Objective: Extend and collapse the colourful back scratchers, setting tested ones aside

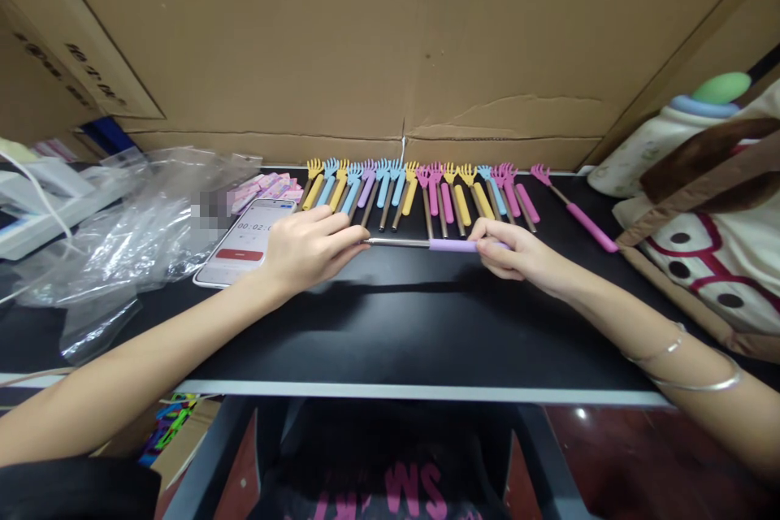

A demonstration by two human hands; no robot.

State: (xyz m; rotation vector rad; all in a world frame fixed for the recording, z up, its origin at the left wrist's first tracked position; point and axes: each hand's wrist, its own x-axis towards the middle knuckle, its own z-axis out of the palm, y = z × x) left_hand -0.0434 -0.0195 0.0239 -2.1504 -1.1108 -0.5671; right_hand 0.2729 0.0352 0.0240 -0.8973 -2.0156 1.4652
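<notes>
My left hand (pixel 314 250) and my right hand (pixel 512 250) hold a telescopic back scratcher rod (pixel 454 245) level above the black tabletop. My left fingers pinch the bare metal end, and any claw there is hidden. The purple handle is in my right hand's closed fingers. Just behind lies a row of small back scratchers, such as a yellow one (pixel 314 188), a blue one (pixel 383 187) and a pink one (pixel 448 203). Their claws face the cardboard wall. A longer pink back scratcher (pixel 591 227) lies apart at the right.
A phone (pixel 240 248) showing a timer lies left of my left hand, with pink packets (pixel 265 188) behind it. Clear plastic bags (pixel 146 219) spread over the left side. A cloth bag (pixel 707 244) and a white bottle (pixel 664 138) stand at right. Cardboard (pixel 366 41) rises at the back.
</notes>
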